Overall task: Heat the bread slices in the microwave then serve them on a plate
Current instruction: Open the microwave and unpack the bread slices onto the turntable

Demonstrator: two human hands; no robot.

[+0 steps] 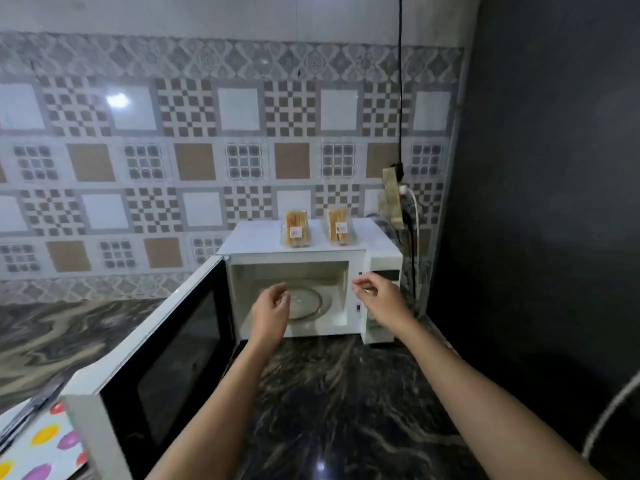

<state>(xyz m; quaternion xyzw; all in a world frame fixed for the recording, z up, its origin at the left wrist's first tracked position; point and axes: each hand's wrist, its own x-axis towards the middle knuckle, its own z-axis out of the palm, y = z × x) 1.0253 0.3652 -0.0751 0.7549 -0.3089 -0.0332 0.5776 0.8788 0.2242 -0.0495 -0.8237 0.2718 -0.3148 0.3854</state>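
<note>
Holding our arms over the counter [329, 393], we have our left hand [272, 308] and right hand [375, 294] loosely curled, fingers apart, gripping nothing, before the open microwave [256, 239]. Its door [166, 341] stands swung left. The left bread pack [295, 228] and right bread pack [339, 226] stand upright near its top's back edge.

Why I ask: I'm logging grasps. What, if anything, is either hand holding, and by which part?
Nothing. The left hand and right hand hover loosely curled before the open microwave; the bread packs stand untouched on top.
</note>
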